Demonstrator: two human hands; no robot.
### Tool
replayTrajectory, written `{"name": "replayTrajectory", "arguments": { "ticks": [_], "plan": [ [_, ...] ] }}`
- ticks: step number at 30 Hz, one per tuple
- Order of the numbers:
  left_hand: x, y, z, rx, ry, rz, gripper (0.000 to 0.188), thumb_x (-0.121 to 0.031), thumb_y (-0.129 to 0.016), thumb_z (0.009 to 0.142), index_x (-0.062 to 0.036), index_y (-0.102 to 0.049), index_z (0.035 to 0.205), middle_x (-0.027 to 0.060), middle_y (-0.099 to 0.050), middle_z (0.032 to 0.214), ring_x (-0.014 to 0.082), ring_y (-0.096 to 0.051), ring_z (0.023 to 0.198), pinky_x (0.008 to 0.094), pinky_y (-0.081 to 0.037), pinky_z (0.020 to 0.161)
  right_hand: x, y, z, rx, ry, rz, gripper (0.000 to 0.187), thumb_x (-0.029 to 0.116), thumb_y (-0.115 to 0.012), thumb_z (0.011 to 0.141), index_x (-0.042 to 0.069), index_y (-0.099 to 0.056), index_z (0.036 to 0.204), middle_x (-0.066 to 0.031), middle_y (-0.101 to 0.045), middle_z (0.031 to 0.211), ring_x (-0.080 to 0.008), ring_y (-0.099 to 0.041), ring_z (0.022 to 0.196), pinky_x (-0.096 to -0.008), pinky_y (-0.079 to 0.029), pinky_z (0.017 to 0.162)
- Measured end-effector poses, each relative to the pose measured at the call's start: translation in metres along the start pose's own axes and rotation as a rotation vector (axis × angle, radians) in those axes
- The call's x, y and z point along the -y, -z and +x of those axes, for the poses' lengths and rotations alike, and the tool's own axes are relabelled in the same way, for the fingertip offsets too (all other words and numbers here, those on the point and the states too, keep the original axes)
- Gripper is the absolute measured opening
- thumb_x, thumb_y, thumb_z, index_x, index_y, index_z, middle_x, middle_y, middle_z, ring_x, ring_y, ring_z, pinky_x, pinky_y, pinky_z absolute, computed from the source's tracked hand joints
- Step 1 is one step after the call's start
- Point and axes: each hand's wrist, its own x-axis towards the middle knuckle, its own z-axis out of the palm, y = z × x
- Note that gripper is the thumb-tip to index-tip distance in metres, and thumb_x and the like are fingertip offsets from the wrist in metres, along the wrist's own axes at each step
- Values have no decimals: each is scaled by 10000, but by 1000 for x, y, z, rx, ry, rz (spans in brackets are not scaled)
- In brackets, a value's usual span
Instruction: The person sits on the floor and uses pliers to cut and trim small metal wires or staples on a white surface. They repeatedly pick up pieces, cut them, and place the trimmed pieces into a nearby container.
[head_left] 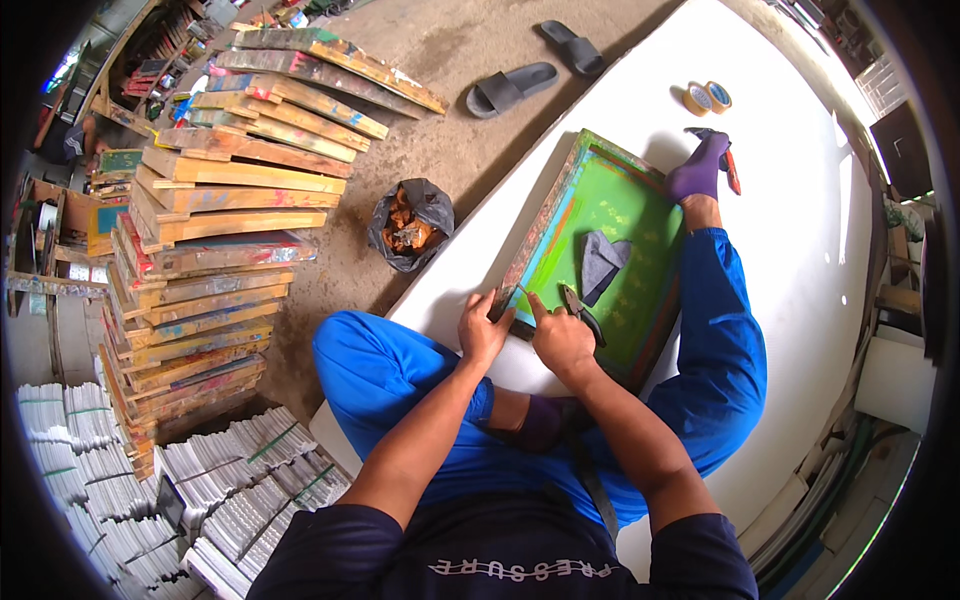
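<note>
A silk-screen frame with a wooden rim and bright green mesh lies tilted between my legs. My left hand is closed on its near left corner, thumb and fingers against the wood. Close beside it, my right hand has the index finger stretched to the same corner, the other fingers curled; what they hold, if anything, is hidden. A black-handled tool like pliers lies against the right hand's outer side, partly covered. Farther up the mesh rests a crumpled grey cloth.
My purple-socked foot is by the frame's far right, next to a red-handled tool. Two tape rolls sit on the white board. Left are a black bag, stacked wooden frames and paper bundles; sandals lie beyond.
</note>
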Motion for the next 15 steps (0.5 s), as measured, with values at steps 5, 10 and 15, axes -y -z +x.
{"name": "replayTrajectory", "arguments": {
  "ticks": [5, 10, 15],
  "plan": [
    [-1, -5, -2, -30, 5, 14, 486, -206, -842, 760, -4, -720, 1184, 150, -677, 962, 339, -669, 905, 419, -530, 799, 0, -4, 4, 114, -72, 173, 468, 189, -481, 999, 210, -517, 1465, -254, -700, 1094, -459, -720, 843, -552, -585, 772],
    [7, -4, -2, -16, -14, 9, 515, -206, -830, 754, -3, -707, 1210, 139, -667, 979, 335, -671, 911, 424, -539, 805, -6, -4, 4, 52, -104, 363, 396, 229, -572, 993, 210, -631, 1384, -287, -703, 994, -453, -696, 919, -536, -560, 820],
    [6, -3, 0, 5, -13, 14, 508, -200, -824, 757, 2, -704, 1208, 146, -662, 990, 339, -667, 923, 428, -535, 809, -12, -8, 5, 24, -114, 516, 400, 225, -620, 976, 216, -641, 1376, -277, -690, 1112, -464, -665, 1035, -512, -529, 920]
  ]
}}
